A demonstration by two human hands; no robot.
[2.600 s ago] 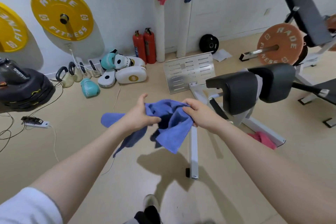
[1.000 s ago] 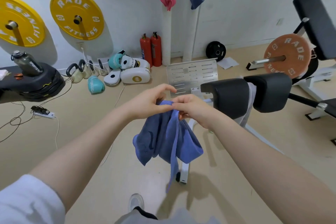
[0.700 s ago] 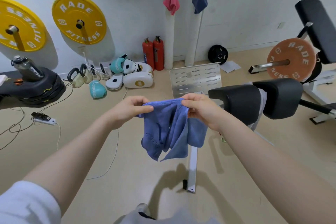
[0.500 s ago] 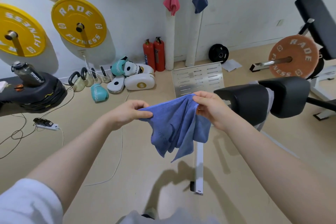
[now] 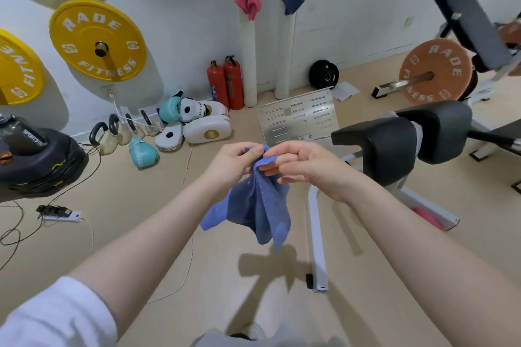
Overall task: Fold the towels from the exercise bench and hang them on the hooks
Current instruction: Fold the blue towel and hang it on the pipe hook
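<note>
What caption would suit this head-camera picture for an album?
Both hands, left hand and right hand, pinch a blue towel together at its top.

Two red fire extinguishers [image 5: 225, 84] stand beside boxing gloves [image 5: 143, 153] and kettlebells [image 5: 108, 135].

One camera on the person's head, looking forward and down.

The wide view sees the left hand [image 5: 231, 162] and right hand [image 5: 307, 166] up close near the middle. The floor [image 5: 141, 205] spreads out below. The far wall [image 5: 183, 8] runs along the top, from 10 to 2 o'clock.
</note>
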